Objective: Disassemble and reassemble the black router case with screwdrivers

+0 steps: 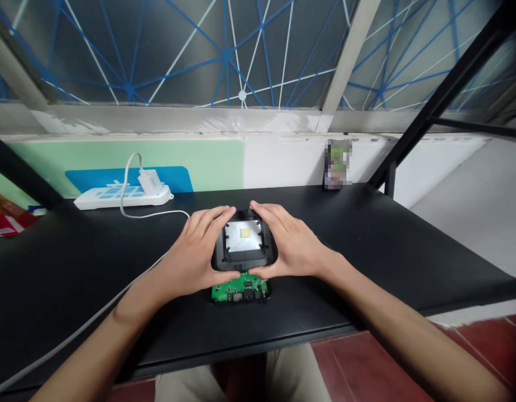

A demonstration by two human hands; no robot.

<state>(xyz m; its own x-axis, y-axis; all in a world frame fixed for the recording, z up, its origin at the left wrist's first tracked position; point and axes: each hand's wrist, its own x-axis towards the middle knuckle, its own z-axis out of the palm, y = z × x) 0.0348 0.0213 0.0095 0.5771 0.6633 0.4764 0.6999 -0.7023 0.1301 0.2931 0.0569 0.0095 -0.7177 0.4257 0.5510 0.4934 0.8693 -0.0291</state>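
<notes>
Between my two hands is a black plastic cover (245,258), square with rounded corners, its inner side facing me. A silvery metal plate (235,240) with a small yellowish pad (245,233) at its centre is fixed inside it. My left hand (195,254) grips the cover's left edge, and my right hand (294,245) grips its right edge, thumbs along the near side. Just below the cover, a green circuit board (228,290) with dark connectors along its near edge lies on the table. The cover hides the board's far part.
The black table (367,251) carries a white power strip (103,198) with a plugged-in charger (150,182). Its white cable (86,324) runs behind my left arm to the front left. A red packet (9,218) lies far left; a blurred upright object (337,164) stands against the back wall.
</notes>
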